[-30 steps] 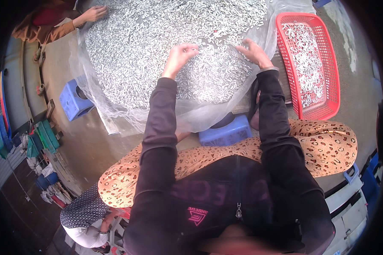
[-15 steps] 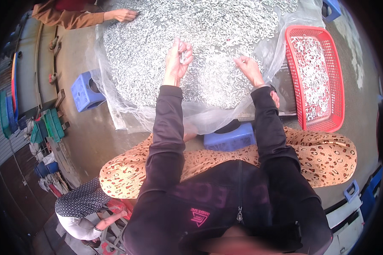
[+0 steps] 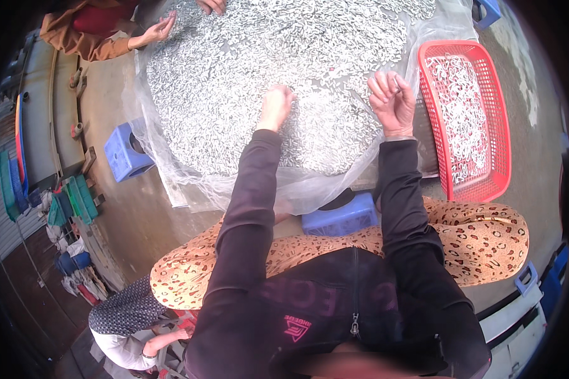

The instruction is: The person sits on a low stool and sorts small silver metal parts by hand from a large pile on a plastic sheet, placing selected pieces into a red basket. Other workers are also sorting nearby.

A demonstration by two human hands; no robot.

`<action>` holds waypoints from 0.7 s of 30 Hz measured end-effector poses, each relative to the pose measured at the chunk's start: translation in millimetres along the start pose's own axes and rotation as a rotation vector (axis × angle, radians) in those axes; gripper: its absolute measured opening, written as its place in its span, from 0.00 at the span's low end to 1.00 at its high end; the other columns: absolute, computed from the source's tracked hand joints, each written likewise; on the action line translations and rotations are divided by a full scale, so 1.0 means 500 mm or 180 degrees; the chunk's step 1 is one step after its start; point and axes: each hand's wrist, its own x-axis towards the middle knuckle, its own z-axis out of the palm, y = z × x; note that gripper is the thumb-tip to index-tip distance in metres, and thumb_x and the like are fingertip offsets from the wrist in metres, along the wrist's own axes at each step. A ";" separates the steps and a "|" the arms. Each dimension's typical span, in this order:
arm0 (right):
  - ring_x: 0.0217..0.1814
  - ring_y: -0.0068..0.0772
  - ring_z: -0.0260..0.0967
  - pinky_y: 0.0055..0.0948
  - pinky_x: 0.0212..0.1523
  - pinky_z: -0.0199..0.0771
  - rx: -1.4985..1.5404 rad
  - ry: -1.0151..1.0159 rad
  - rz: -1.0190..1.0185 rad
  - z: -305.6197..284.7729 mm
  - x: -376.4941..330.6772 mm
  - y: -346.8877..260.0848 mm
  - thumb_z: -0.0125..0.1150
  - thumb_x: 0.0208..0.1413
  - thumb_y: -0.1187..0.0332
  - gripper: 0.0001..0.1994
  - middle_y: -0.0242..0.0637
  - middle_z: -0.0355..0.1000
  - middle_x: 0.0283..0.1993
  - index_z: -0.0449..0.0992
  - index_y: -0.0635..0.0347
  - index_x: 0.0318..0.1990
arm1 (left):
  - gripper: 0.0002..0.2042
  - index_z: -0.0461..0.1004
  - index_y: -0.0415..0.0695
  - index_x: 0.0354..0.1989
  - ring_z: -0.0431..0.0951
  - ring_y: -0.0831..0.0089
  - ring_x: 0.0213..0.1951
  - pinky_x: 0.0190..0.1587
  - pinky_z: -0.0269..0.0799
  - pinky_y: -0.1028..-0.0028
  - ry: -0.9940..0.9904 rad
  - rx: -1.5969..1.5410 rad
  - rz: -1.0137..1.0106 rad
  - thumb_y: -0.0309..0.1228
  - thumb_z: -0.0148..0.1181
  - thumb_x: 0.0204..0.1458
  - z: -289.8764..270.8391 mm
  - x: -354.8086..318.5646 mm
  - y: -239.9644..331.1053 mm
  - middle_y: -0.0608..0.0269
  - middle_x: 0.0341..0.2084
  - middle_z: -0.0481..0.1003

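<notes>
A broad layer of small silvery-white pieces that look like little fish (image 3: 221, 114) covers a table spread with thin translucent netting (image 3: 297, 189). My left hand (image 3: 275, 107) is down on the layer near its middle, fingers pinched together; what they hold is hidden. Over the right edge of the layer, my right hand (image 3: 392, 104) is turned palm up with its fingers curled toward the thumb. Anything within it is too small to make out. To its right stands a red plastic basket (image 3: 428, 114) with more whitish pieces inside.
At the upper left a co-worker's hand (image 3: 161, 28) is raised beside the layer, and another hand (image 3: 212, 6) touches the far side. Blue plastic stools (image 3: 128, 151) stand around the table, one (image 3: 340, 218) between my knees. Lower left, another person (image 3: 123, 328) bends down.
My left hand has come down and slightly right onto the layer. My right hand has moved right toward the basket and turned palm up. The co-worker's hand has lifted and shifted left.
</notes>
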 end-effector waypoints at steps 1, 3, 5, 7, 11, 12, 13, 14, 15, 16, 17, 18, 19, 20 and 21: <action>0.27 0.22 0.53 0.16 0.17 0.49 0.0032 -0.0252 0.0060 0.004 0.001 -0.008 0.50 0.57 0.66 0.10 0.35 0.58 0.27 0.64 0.61 0.27 | 0.07 0.76 0.40 0.27 0.71 0.76 0.25 0.32 0.69 0.74 -0.0077 -0.0536 -0.0283 0.32 0.62 0.48 -0.015 -0.006 0.001 0.65 0.22 0.73; 0.27 0.23 0.54 0.15 0.16 0.51 -0.0138 0.0037 0.0191 0.009 0.002 -0.019 0.50 0.57 0.65 0.10 0.37 0.59 0.28 0.67 0.63 0.31 | 0.06 0.74 0.40 0.28 0.68 0.78 0.21 0.24 0.66 0.78 -0.0180 -0.1588 -0.0497 0.29 0.61 0.48 -0.063 -0.019 0.004 0.65 0.23 0.71; 0.27 0.25 0.56 0.14 0.14 0.54 -0.0146 0.0250 0.0262 0.010 0.008 -0.019 0.49 0.58 0.63 0.13 0.41 0.62 0.30 0.71 0.67 0.38 | 0.05 0.72 0.41 0.29 0.66 0.78 0.22 0.20 0.63 0.82 -0.0510 -0.3481 -0.0795 0.28 0.60 0.48 -0.121 -0.040 0.005 0.64 0.24 0.70; 0.26 0.25 0.57 0.13 0.14 0.53 -0.0206 0.0262 0.0368 0.002 0.023 -0.005 0.50 0.59 0.61 0.14 0.41 0.62 0.31 0.71 0.67 0.37 | 0.05 0.66 0.41 0.30 0.66 0.76 0.27 0.15 0.60 0.86 -0.0252 -0.5306 -0.0659 0.24 0.56 0.47 -0.148 -0.059 0.014 0.57 0.30 0.67; 0.24 0.21 0.57 0.12 0.12 0.50 -0.1033 0.1062 0.0641 -0.032 0.056 0.038 0.52 0.60 0.61 0.14 0.36 0.63 0.29 0.71 0.66 0.35 | 0.06 0.66 0.40 0.32 0.68 0.75 0.29 0.15 0.61 0.87 -0.0210 -0.5959 -0.0419 0.24 0.56 0.47 -0.142 -0.045 0.022 0.56 0.33 0.68; 0.23 0.20 0.58 0.12 0.12 0.50 -0.1315 0.1289 0.0737 -0.042 0.063 0.048 0.53 0.59 0.61 0.13 0.35 0.64 0.28 0.71 0.66 0.35 | 0.08 0.67 0.40 0.33 0.68 0.74 0.27 0.15 0.61 0.87 -0.0357 -0.5495 -0.0706 0.25 0.57 0.46 -0.129 -0.038 0.022 0.58 0.31 0.69; 0.22 0.18 0.60 0.12 0.12 0.49 -0.1549 0.1180 0.0894 -0.053 0.070 0.054 0.58 0.56 0.61 0.13 0.31 0.66 0.26 0.73 0.64 0.34 | 0.09 0.68 0.40 0.35 0.68 0.73 0.26 0.15 0.62 0.86 -0.0509 -0.5036 -0.0889 0.27 0.59 0.46 -0.114 -0.024 0.019 0.59 0.29 0.69; 0.21 0.16 0.58 0.13 0.12 0.49 -0.1907 0.1461 0.0986 -0.065 0.074 0.060 0.59 0.55 0.60 0.13 0.29 0.66 0.25 0.74 0.63 0.34 | 0.11 0.69 0.41 0.36 0.69 0.72 0.25 0.15 0.62 0.86 -0.0610 -0.4644 -0.0890 0.28 0.61 0.46 -0.098 -0.008 0.015 0.60 0.28 0.70; 0.20 0.15 0.57 0.13 0.13 0.49 -0.2242 0.1562 0.1050 -0.077 0.077 0.067 0.60 0.54 0.59 0.13 0.27 0.65 0.23 0.75 0.62 0.33 | 0.12 0.72 0.40 0.37 0.69 0.72 0.22 0.19 0.66 0.82 -0.0640 -0.3822 -0.1108 0.31 0.64 0.46 -0.067 0.003 0.017 0.65 0.23 0.71; 0.19 0.14 0.56 0.14 0.13 0.48 -0.2526 0.1521 0.1086 -0.089 0.077 0.075 0.61 0.54 0.59 0.13 0.25 0.65 0.21 0.76 0.61 0.32 | 0.10 0.72 0.40 0.35 0.69 0.74 0.22 0.21 0.66 0.81 -0.0479 -0.2480 -0.0765 0.31 0.64 0.46 -0.033 0.008 0.021 0.66 0.23 0.71; 0.19 0.15 0.60 0.17 0.17 0.57 -0.3129 0.1647 0.1220 -0.102 0.081 0.080 0.63 0.51 0.57 0.15 0.24 0.64 0.17 0.78 0.63 0.31 | 0.09 0.73 0.40 0.33 0.70 0.76 0.23 0.22 0.66 0.80 -0.0278 -0.1200 -0.0257 0.31 0.64 0.47 -0.002 0.008 0.023 0.66 0.23 0.71; 0.21 0.19 0.63 0.20 0.20 0.61 -0.3786 0.1443 0.1022 -0.114 0.085 0.093 0.64 0.50 0.57 0.15 0.27 0.66 0.17 0.78 0.64 0.31 | 0.09 0.74 0.40 0.32 0.70 0.77 0.23 0.24 0.66 0.79 -0.0214 0.0060 0.0142 0.31 0.64 0.47 0.021 0.008 0.023 0.67 0.24 0.72; 0.23 0.22 0.66 0.24 0.23 0.65 -0.4481 0.1297 0.0770 -0.125 0.086 0.108 0.65 0.49 0.57 0.16 0.30 0.68 0.18 0.78 0.65 0.32 | 0.08 0.74 0.41 0.31 0.69 0.79 0.23 0.25 0.66 0.79 -0.0019 0.0051 0.0220 0.32 0.64 0.47 0.036 0.008 0.020 0.68 0.23 0.71; 0.25 0.25 0.70 0.27 0.26 0.68 -0.5173 0.1131 0.0499 -0.134 0.088 0.121 0.66 0.48 0.57 0.17 0.33 0.70 0.18 0.78 0.66 0.33 | 0.08 0.74 0.41 0.29 0.69 0.80 0.24 0.27 0.66 0.79 0.0045 0.0022 0.0194 0.32 0.64 0.47 0.047 0.005 0.021 0.69 0.23 0.71; 0.34 0.40 0.75 0.36 0.38 0.72 -0.6070 0.1337 0.0624 -0.140 0.080 0.126 0.66 0.46 0.60 0.16 0.43 0.75 0.27 0.78 0.65 0.35 | 0.08 0.74 0.41 0.28 0.69 0.82 0.24 0.29 0.66 0.79 -0.0006 0.0031 0.0008 0.32 0.65 0.47 0.051 0.001 0.025 0.70 0.23 0.71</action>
